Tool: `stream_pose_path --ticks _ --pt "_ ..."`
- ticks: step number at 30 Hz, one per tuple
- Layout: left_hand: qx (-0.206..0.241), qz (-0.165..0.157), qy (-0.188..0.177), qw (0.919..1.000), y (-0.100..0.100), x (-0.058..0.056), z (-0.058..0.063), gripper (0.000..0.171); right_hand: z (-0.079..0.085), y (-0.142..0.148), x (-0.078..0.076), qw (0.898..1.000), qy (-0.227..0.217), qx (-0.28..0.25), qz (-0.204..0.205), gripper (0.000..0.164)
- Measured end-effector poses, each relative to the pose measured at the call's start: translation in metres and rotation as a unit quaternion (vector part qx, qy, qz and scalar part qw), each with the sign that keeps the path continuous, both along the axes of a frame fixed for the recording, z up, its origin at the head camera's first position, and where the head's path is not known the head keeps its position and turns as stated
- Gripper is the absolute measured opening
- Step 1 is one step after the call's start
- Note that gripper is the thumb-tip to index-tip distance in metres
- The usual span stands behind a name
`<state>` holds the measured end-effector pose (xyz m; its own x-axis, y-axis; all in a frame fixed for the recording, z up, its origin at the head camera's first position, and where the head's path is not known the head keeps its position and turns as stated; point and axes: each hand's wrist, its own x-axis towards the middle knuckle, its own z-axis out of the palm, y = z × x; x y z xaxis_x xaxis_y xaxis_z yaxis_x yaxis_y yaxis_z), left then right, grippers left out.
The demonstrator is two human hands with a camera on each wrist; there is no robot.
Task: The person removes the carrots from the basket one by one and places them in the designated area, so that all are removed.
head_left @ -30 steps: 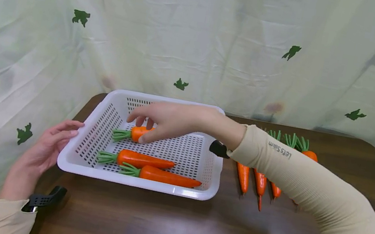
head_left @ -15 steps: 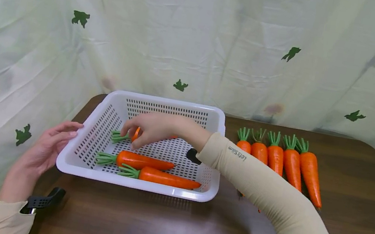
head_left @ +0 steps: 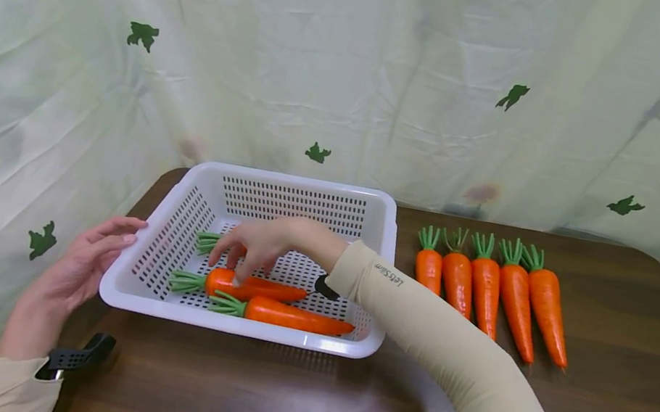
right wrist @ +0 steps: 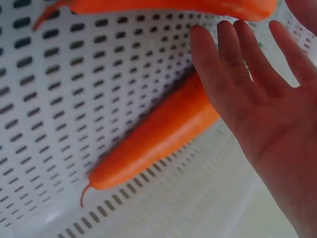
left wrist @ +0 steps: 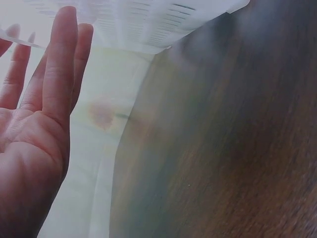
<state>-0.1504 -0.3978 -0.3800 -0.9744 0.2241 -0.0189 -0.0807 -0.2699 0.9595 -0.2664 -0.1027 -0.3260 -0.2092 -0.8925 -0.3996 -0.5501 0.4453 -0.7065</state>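
A white slotted plastic basket (head_left: 301,182) stands on the table with three carrots in it. My left hand (head_left: 88,259) has its fingers extended against the basket's left side, as the left wrist view also shows. My right hand (head_left: 260,242) reaches inside, loosely bent, its fingertips close over the thick end of the middle carrot (head_left: 278,291). A front carrot (head_left: 297,317) lies just nearer. The far carrot's green stems (head_left: 206,243) show past the right hand, which hides most of its body; that far carrot (right wrist: 153,136) appears more fully in the right wrist view.
Several carrots (head_left: 485,292) lie side by side on the brown wooden table (head_left: 283,397), right of the basket, stems toward the back. The right forearm covers the lower ends of some. A pale leaf-patterned curtain (head_left: 391,84) hangs behind and at the sides.
My right hand has come toward the table's front, from over the far carrot to the middle one. The right forearm has swung off the carrots on the table. The left hand stays put.
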Motion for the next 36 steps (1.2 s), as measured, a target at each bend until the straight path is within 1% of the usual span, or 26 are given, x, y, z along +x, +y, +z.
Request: stream_pose_path --ticks 3,8,11,15,22,26,32,36 --pt "-0.003 0.000 0.005 1.0000 0.000 0.000 0.000 0.039 -0.002 0.001 -0.001 1.000 -0.015 0.016 -0.007 0.049" --pt "0.005 -0.003 0.002 1.0000 0.000 0.000 0.000 0.039 -0.007 0.000 0.000 0.997 -0.041 0.053 -0.025 0.055" --pt "0.006 -0.003 -0.002 1.0000 0.000 0.001 0.000 0.038 -0.011 -0.001 0.001 0.996 -0.037 0.070 -0.028 0.060" --pt "0.002 0.000 -0.003 1.0000 0.000 0.002 0.000 0.038 -0.014 -0.002 0.002 0.996 -0.023 0.077 -0.026 0.063" --pt "0.004 -0.002 -0.003 1.0000 0.001 0.002 0.001 0.039 -0.015 -0.001 0.001 0.997 -0.025 0.065 -0.026 0.062" --pt "-0.001 -0.001 -0.003 1.0000 0.001 0.002 0.002 0.038 -0.013 -0.001 0.000 0.998 -0.018 0.060 -0.026 0.062" --pt "0.002 0.000 -0.008 1.0000 0.001 0.002 0.002 0.037 -0.007 0.000 -0.001 0.999 0.009 0.039 -0.017 0.060" --pt "0.000 0.004 -0.011 0.9999 0.002 0.002 0.002 0.036 -0.003 0.002 -0.001 0.999 0.030 0.010 -0.011 0.059"
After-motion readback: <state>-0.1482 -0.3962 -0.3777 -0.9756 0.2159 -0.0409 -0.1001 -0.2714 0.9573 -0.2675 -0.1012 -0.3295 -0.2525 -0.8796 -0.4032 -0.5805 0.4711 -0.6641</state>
